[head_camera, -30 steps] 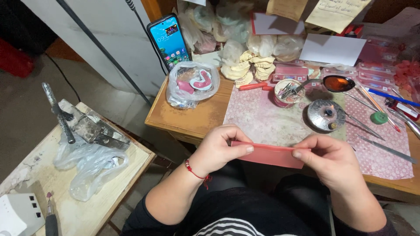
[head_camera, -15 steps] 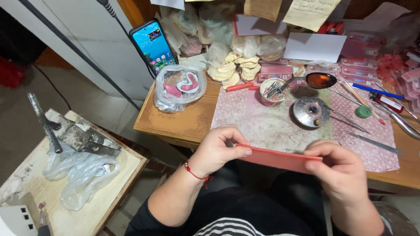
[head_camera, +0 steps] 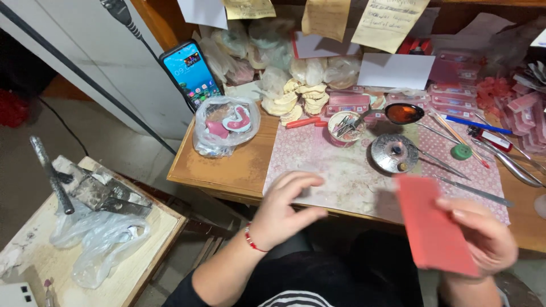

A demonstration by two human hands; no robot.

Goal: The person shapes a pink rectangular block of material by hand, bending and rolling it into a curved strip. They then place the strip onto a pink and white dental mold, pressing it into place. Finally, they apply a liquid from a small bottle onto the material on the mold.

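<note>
I see my right hand (head_camera: 483,239) pinching a red rectangular sheet (head_camera: 433,230) at the near edge of the patterned mat (head_camera: 341,170). My left hand (head_camera: 284,207) is spread, empty. Pink flat packs (head_camera: 455,96) are stacked beyond the mat, below yellowish paper notes (head_camera: 389,23).

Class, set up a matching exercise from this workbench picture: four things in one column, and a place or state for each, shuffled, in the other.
Things:
1. pink sheet
2. phone
3. plastic bag
4. left hand

Places or states:
A. leaning upright, screen lit
B. open, holding nothing
C. held in the right hand
D. on the desk's left corner

Pairs: 1-C, 2-A, 3-D, 4-B
</note>
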